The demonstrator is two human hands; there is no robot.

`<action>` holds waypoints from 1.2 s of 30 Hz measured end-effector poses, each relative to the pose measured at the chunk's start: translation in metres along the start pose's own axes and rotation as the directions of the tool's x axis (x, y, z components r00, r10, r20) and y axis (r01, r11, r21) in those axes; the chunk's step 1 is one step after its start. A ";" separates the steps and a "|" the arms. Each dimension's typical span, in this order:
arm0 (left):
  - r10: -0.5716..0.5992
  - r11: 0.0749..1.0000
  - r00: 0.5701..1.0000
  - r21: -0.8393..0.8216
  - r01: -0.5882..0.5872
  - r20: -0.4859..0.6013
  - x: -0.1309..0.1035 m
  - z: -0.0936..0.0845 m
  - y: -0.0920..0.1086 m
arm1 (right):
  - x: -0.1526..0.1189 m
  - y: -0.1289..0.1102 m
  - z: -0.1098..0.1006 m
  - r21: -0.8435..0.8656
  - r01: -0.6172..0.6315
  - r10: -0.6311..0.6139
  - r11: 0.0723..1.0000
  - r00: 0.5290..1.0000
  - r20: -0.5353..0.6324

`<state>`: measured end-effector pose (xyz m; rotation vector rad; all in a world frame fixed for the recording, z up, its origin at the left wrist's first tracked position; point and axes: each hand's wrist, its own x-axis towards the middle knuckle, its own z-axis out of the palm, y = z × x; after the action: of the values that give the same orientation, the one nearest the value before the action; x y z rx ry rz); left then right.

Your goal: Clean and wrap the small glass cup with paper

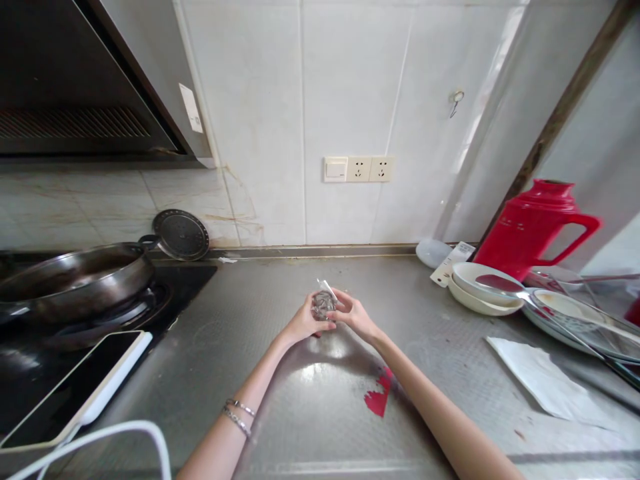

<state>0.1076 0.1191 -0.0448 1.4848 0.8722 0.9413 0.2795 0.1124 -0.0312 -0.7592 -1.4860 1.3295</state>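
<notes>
Toward the counter's back edge, left hand and right hand fingers grip a silvery bundle, probably light, springy, best side-held

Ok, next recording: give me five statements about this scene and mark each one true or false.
1. The left hand and right hand both hold one small grey object. True.

2. Bracelets circle the right forearm. False: the bracelets are on the left forearm.

3. A metal pan sits on the stove. True.

4. The handle of the red thermos points toward the stove. False: it points away from the stove.

5. A red scrap lies on the counter. True.
</notes>
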 end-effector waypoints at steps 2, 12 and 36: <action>0.014 1.000 1.000 0.007 -0.014 -0.028 -0.001 0.003 0.002 | 0.000 0.001 0.002 0.015 -0.004 0.004 1.000 1.000 0.003; 0.131 0.990 0.990 0.057 -0.127 -0.056 0.005 0.006 0.001 | -0.001 -0.008 -0.001 -0.093 0.043 -0.038 0.995 0.998 0.051; 0.153 0.985 0.987 0.095 -0.147 -0.058 -0.009 0.006 0.016 | -0.012 -0.026 0.001 -0.549 0.364 -0.370 0.752 0.923 0.105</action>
<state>0.1095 0.1070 -0.0303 1.6227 0.8686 1.0786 0.2861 0.0954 -0.0089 -0.7742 -1.9330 0.5785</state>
